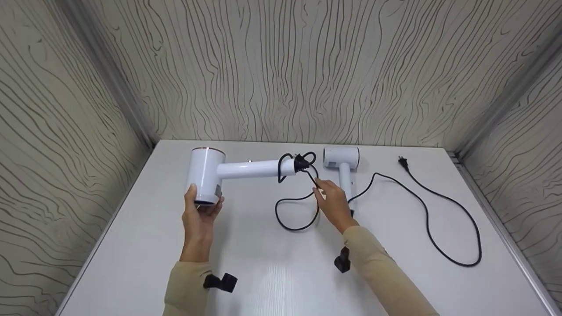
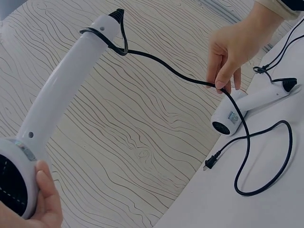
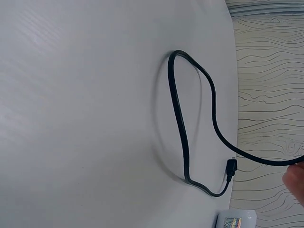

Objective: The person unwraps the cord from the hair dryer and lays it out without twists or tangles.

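My left hand [image 1: 199, 224] grips a white hair dryer [image 1: 252, 169] by the lower end of its barrel. The barrel stands upright and the handle points right, raised above the table. Around the handle's tip, a black cord [image 1: 297, 229] is looped once. My right hand [image 1: 334, 205] pinches that cord a short way from the handle; in the left wrist view the cord [image 2: 175, 73] runs from the handle to the thumb and fingers. Beyond the pinch it hangs in a loop, ending at a plug [image 2: 211, 162]. In the right wrist view only a fingertip [image 3: 295, 180] shows.
A second white hair dryer [image 1: 345, 175] lies on the white table [image 1: 272, 272] behind my right hand. Its black cord [image 1: 428, 215] trails in a wide curve to the right, with the plug [image 1: 403, 163] near the back edge. Wood-patterned panels [image 1: 281, 74] enclose the table.
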Demonstrator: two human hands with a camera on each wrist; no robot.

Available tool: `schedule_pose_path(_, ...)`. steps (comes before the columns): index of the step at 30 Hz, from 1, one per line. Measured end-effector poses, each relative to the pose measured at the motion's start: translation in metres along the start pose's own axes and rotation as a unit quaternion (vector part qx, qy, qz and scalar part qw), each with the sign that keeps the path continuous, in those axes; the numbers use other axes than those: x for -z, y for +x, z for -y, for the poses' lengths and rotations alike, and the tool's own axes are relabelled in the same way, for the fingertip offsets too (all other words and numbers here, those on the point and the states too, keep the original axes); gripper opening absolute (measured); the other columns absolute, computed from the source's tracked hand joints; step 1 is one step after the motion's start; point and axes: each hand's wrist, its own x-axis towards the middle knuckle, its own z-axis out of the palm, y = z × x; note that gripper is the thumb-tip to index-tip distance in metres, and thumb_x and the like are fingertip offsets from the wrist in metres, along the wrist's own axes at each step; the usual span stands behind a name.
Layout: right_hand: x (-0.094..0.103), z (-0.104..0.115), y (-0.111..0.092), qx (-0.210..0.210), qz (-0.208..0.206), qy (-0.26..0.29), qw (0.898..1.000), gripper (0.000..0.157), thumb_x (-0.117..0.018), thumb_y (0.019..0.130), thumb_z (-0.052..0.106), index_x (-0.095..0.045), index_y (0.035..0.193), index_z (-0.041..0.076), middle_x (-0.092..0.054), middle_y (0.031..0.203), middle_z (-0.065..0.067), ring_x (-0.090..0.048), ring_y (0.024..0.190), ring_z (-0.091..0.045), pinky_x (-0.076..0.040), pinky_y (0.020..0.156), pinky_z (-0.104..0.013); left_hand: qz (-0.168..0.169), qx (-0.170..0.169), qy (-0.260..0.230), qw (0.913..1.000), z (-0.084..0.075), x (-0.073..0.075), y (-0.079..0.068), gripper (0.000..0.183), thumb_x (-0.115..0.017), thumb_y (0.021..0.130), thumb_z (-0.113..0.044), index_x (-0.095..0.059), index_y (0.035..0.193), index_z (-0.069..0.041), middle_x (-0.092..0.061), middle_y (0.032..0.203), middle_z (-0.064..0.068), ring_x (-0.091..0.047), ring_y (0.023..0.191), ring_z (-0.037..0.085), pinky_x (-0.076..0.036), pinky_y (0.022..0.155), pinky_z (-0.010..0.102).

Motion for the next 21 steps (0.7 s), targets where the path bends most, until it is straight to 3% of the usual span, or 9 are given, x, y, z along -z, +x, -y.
schedule_pose_path(13,0.015,0.011,0.017,0.020,-0.028,0.017,0.999,0.024,-0.067,0.087,0.002,-0.068,0.109,-0.004,-0.071,0.100,-0.018,-0.070,0.088,-0.028,-0.060,0.075,-0.036,-0.006,0.001,-0.010,0.9999,0.004,-0.002,0.001,0.061,-0.040,0.097,-0.052,-0.029,0.143,-0.012,-0.056,0.104,0.002,-0.067,0.078,0.008,-0.054,0.078,0.019)
schedule_pose_path(21,0.023,0.024,0.026,0.048,-0.044,0.014,0.998,0.016,-0.069,0.086,0.004,-0.069,0.100,-0.002,-0.072,0.099,-0.016,-0.070,0.089,-0.027,-0.060,0.075,-0.033,0.000,0.002,0.005,1.0000,0.007,-0.003,0.001,0.060,-0.038,0.097,-0.052,-0.030,0.142,-0.013,-0.054,0.108,0.002,-0.066,0.081,0.008,-0.054,0.080,0.019)
